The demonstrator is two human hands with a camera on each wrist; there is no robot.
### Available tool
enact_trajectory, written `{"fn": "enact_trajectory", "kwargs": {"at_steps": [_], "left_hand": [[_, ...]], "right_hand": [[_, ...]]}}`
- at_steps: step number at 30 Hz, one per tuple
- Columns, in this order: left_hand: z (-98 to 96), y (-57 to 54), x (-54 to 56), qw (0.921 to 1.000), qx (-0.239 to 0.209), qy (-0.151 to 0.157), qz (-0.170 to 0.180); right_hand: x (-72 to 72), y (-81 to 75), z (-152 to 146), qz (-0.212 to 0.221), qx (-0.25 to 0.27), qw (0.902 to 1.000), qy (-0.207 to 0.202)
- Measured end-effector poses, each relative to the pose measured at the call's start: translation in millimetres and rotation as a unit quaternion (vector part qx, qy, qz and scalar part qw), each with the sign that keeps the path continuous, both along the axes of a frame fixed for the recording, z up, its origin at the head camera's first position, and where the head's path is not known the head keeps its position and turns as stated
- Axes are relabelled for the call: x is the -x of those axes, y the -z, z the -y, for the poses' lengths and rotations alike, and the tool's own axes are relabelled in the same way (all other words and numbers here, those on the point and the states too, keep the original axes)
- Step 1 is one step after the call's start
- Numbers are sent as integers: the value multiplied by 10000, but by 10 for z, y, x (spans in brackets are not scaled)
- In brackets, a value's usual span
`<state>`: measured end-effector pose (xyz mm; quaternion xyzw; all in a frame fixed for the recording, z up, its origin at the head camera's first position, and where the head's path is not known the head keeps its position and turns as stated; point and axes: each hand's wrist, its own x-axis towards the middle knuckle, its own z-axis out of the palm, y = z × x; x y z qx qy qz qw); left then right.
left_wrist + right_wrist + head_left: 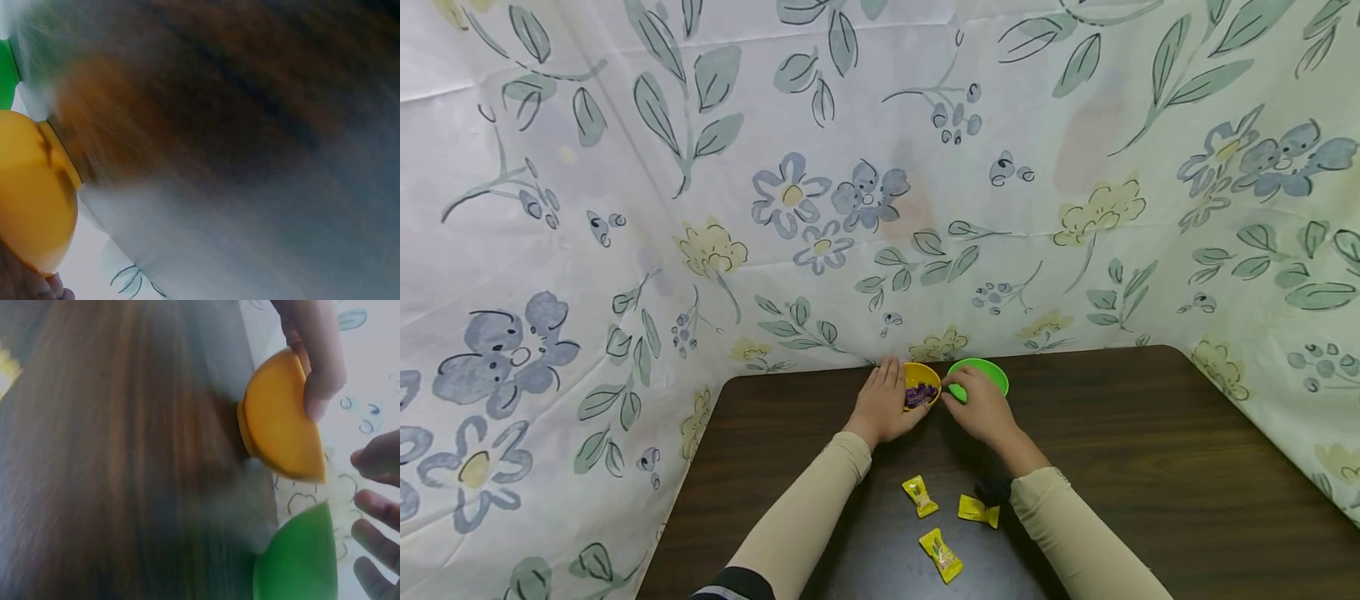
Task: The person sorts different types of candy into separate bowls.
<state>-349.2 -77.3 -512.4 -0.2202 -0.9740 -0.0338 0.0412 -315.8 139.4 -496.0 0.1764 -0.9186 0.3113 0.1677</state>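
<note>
Left hand point(887, 408): I have it holding the yellow bowl point(278, 419), fingers along its left side, thumb across the near side.
Right hand point(987, 408): fingers parted and loosely bent, gripping nothing I can see, at the green bowl point(297, 565), on the side toward the yellow one.
Purple pieces point(919, 395): inside the yellow bowl, between both hands.
Bowls: side by side, upright, near the far edge of my brown table point(1120, 450).
Yellow packets point(941, 556): three, between the forearms, well apart from the bowls.
</note>
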Motion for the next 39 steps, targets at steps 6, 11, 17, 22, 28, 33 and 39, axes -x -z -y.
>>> {"fn": "enact_trajectory", "kwargs": {"at_steps": [6, 11, 17, 22, 28, 33, 39], "left_hand": [[4, -1, -6, 10000, 42, 12, -17], [15, 0, 0, 10000, -8, 28, -76], [19, 27, 16, 10000, -58, 27, -8], [27, 65, 45, 10000, 22, 32, 48], [18, 63, 31, 10000, 52, 18, 81], [5, 43, 18, 10000, 39, 15, 83], [11, 23, 24, 10000, -40, 33, 74]], "right_hand": [[-135, -8, -119, -221, -258, 9994, -48], [-216, -23, -225, -311, -301, 9990, -98], [-240, -2, -371, -261, -388, 9989, -65], [-241, 37, -483, -149, -515, 9986, 6], [-255, 60, -585, -54, -792, 9968, -38], [-277, 70, -657, -101, -989, 9950, -85], [-293, 94, -709, -244, -1128, 9932, -174]]}}
